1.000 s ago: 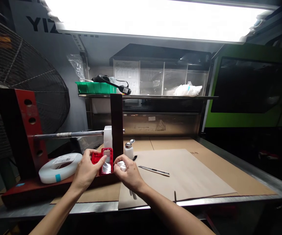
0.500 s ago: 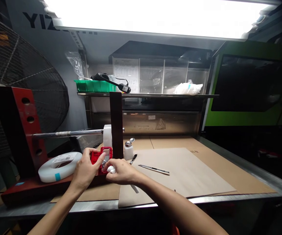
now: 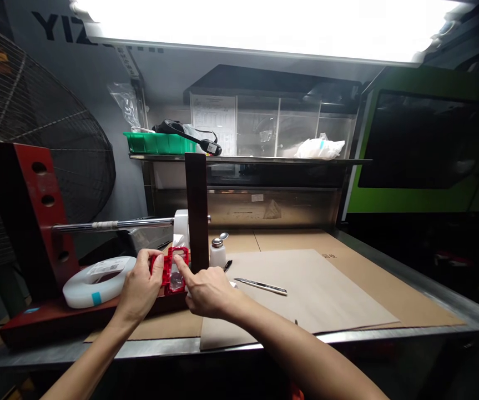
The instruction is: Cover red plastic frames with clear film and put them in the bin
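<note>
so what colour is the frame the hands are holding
Red frame, clearest in the head view.

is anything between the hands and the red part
Nothing visible. The left hand already holds the red part by its left edge, and the right hand has a fingertip pressed on its front. The dark post stands just behind, to the right.

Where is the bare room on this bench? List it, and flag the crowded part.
Free: the brown paper sheet right of the utility knife, out to the bench's metal edge. Crowded: the left, where the left hand holds the red part, the right hand fingers it, with the tape reel, red stand and solvent bottle close by.
</note>
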The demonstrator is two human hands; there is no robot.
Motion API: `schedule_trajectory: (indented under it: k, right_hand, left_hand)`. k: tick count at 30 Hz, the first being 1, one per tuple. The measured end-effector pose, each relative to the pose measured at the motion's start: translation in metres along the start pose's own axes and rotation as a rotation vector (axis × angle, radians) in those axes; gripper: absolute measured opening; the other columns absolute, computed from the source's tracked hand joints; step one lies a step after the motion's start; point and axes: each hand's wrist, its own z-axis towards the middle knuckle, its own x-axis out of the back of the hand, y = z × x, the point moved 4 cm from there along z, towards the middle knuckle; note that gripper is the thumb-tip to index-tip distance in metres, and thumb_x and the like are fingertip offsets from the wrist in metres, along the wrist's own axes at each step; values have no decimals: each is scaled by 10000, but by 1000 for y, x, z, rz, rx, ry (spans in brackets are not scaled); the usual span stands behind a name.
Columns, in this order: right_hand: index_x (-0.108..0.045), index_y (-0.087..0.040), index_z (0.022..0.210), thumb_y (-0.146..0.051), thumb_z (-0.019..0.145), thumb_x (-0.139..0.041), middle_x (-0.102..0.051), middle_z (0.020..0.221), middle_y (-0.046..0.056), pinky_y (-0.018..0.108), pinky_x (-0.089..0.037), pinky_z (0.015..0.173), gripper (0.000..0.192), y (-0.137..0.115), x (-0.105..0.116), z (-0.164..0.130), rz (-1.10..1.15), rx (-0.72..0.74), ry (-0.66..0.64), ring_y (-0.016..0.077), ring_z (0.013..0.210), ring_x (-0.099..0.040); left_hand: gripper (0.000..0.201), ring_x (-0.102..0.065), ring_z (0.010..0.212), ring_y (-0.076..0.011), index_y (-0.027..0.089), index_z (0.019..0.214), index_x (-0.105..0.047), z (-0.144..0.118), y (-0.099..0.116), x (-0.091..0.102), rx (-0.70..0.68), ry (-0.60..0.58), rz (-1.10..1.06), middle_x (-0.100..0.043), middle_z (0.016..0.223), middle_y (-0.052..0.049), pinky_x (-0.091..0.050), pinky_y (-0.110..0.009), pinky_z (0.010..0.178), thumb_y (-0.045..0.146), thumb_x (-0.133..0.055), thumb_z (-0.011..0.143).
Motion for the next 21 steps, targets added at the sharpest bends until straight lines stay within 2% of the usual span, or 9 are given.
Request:
schedule_trajectory:
  k: [3, 6, 8, 10, 12, 14, 17, 21]
  right_hand:
    - [-88, -115, 1463, -279, 766, -477, -722, 817, 134, 345, -469, 531, 815, -2, -2, 0, 9, 14, -7, 292, 651, -666]
    - [-69, -186, 1465, -310, 782, -497, -725, 845, 71, 315, -467, 585, 816, 8, 3, -1, 127, -24, 12, 249, 687, -664]
    - [-183, -236, 1437, -311, 828, -478, -714, 910, 30, 283, -468, 663, 680, 26, 6, -6, 194, -118, 46, 198, 764, -660]
    - [-415, -242, 1310, -300, 889, -425, -694, 984, 29, 264, -457, 736, 424, 51, 3, -14, 194, -217, 39, 169, 861, -643]
    - [-586, -201, 1097, -293, 925, -398, -671, 1020, 61, 286, -456, 774, 271, 81, -6, -25, 148, -291, -21, 177, 922, -624]
    - [-626, -150, 968, -293, 918, -457, -651, 1014, 83, 331, -473, 790, 227, 111, -18, -40, 98, -372, -111, 187, 918, -615]
    - [-616, -131, 948, -331, 885, -549, -636, 996, 63, 377, -498, 807, 220, 146, -38, -63, 50, -458, -257, 174, 894, -610]
    - [-613, -141, 974, -330, 877, -570, -632, 1001, 55, 370, -511, 799, 217, 164, -56, -80, 52, -505, -362, 172, 900, -611]
  left_hand:
    - [134, -544, 604, -147, 170, 896, -540, 0, -2, 1, 6, 6, -16, -568, 707, 19, -442, -317, 609, 294, -494, 880]
    - [196, -571, 645, -162, 170, 965, -538, 1, -4, 2, 25, 1, -40, -602, 763, -3, -459, -337, 639, 334, -468, 884]
    - [241, -586, 685, -174, 170, 981, -554, 1, -4, 3, 31, -23, -48, -623, 801, -19, -462, -352, 665, 368, -460, 881]
    - [261, -587, 720, -182, 173, 941, -579, 2, -3, 4, 27, -48, -50, -631, 821, -27, -457, -360, 690, 395, -456, 876]
    - [286, -581, 723, -183, 177, 902, -585, 2, -3, 4, 29, -57, -54, -624, 812, -25, -451, -359, 695, 422, -438, 880]
    - [316, -575, 706, -179, 180, 894, -571, 3, -3, 2, 43, -48, -60, -612, 790, -19, -448, -352, 680, 456, -418, 884]
    - [348, -557, 645, -171, 183, 855, -556, 4, -4, -2, 80, -41, -54, -590, 722, 0, -436, -336, 631, 523, -484, 836]
    - [402, -522, 579, -160, 187, 794, -543, 8, -7, -7, 138, -33, -29, -561, 656, 21, -414, -319, 577, 575, -622, 718]
